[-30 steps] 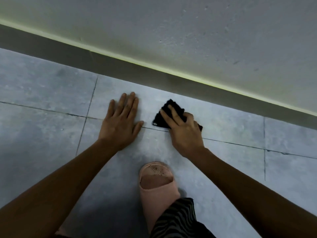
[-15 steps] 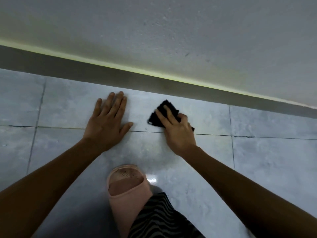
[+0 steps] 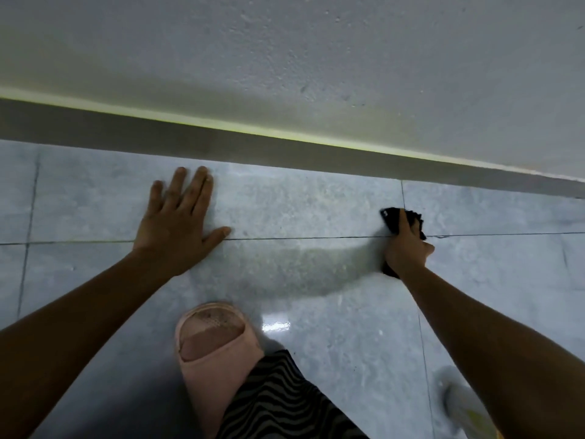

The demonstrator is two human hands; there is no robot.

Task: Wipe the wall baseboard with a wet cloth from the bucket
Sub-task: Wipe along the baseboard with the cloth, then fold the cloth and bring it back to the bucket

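My right hand, fingers clamped on the crumpled black wet cloth, had swept to the right across the pale grey floor tiles, well apart from my left hand, which stayed flat with fingers loosely together and thumb out. The cloth rested on the floor, near but short of the dark grey baseboard strip on the far side. I judged the baseboard still waited wiping there.

Head view, close, down toward floor
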